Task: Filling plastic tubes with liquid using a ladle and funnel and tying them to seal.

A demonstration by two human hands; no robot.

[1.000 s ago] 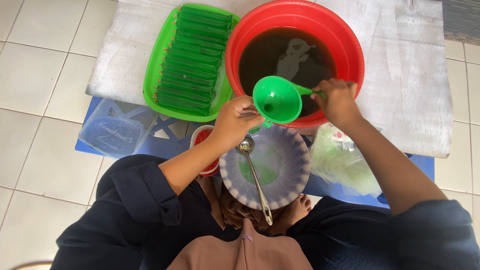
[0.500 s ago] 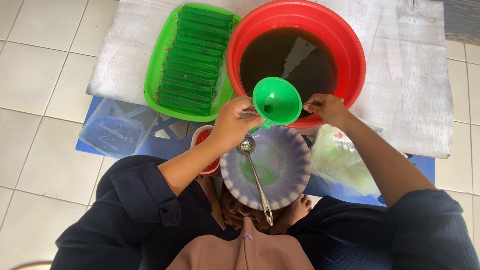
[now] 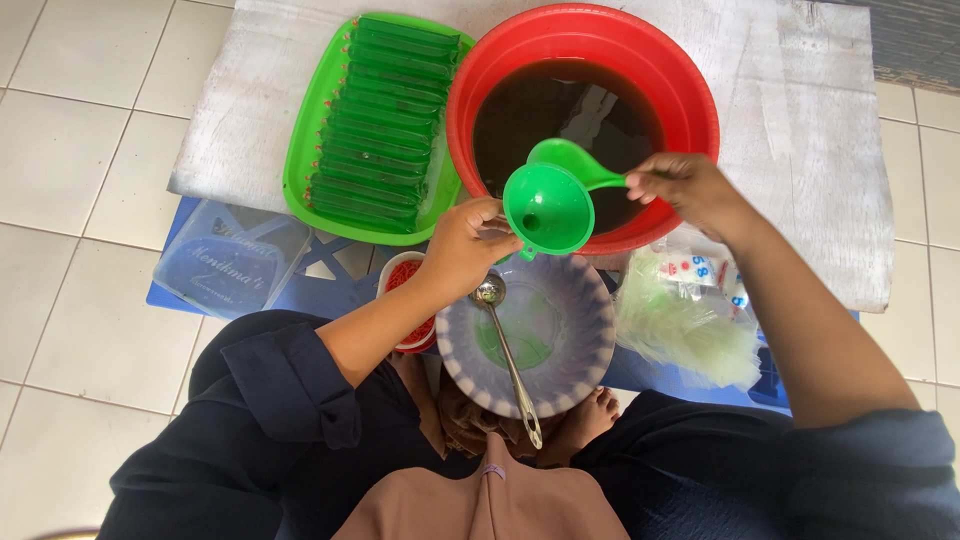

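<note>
funnel [image 3: 548, 208]: smooth green plastic, slight sheen
basin [image 3: 690, 105]: glossy red plastic
liquid [image 3: 560, 110]: dark, mirror-like
spoon [image 3: 510, 360]: polished metal
tray [image 3: 300, 170]: shiny green plastic
bags [image 3: 685, 320]: thin clear plastic
surface [image 3: 800, 150]: matt, worn whitish wood
floor [image 3: 70, 200]: smooth pale tile

Funnel [image 3: 547, 208], frame centre: bright green, same green as the ladle [image 3: 572, 160] just above it. Basin [image 3: 690, 90], upper centre-right: red, filled with dark brown, near-black liquid [image 3: 560, 110]. Tray [image 3: 300, 170], upper left of centre: vivid green, holding a row of darker green filled packets [image 3: 380, 110]. Bowl [image 3: 580, 370], lower centre: pale lavender-grey, darker dashes round the rim, green tint at its bottom. Spoon [image 3: 510, 360] across it: silver metal. Small cup [image 3: 405, 300], left of the bowl: white rim, red contents. Plastic bags [image 3: 685, 320], right of the bowl: clear with pale green cast. Board [image 3: 800, 150] beneath: whitewashed grey. Sleeves [image 3: 270, 400]: dark navy. Floor tiles [image 3: 70, 150]: off-white.
</note>
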